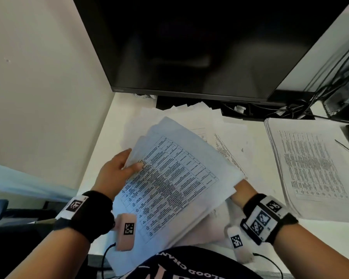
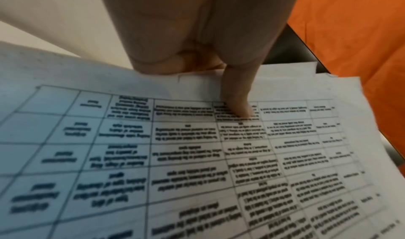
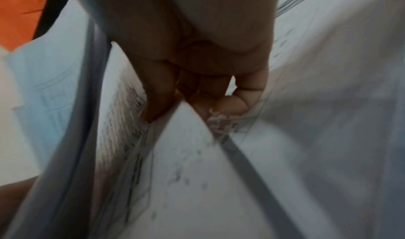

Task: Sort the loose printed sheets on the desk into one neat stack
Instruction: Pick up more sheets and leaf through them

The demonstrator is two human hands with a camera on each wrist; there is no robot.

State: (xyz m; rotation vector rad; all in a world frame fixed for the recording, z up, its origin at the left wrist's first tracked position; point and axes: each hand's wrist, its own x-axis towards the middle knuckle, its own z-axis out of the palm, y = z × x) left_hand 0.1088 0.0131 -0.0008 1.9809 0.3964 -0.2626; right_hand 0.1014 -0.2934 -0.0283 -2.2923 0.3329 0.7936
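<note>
Left hand (image 1: 117, 168) grips the bundle of sheets (image 1: 169, 178) at frame centre, thumb on top. Right hand (image 1: 242, 188) reaches under its right edge, fingers (image 3: 157, 94) curled among pages. Second stack (image 1: 310, 164) lies right.

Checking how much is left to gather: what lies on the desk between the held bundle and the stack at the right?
In the head view, loose printed sheets lie overlapping between the held bundle and the stack.

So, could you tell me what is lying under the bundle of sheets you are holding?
Under the held bundle, more loose sheets lie spread on the desk. How many, and the right hand's fingertips, are covered.
</note>
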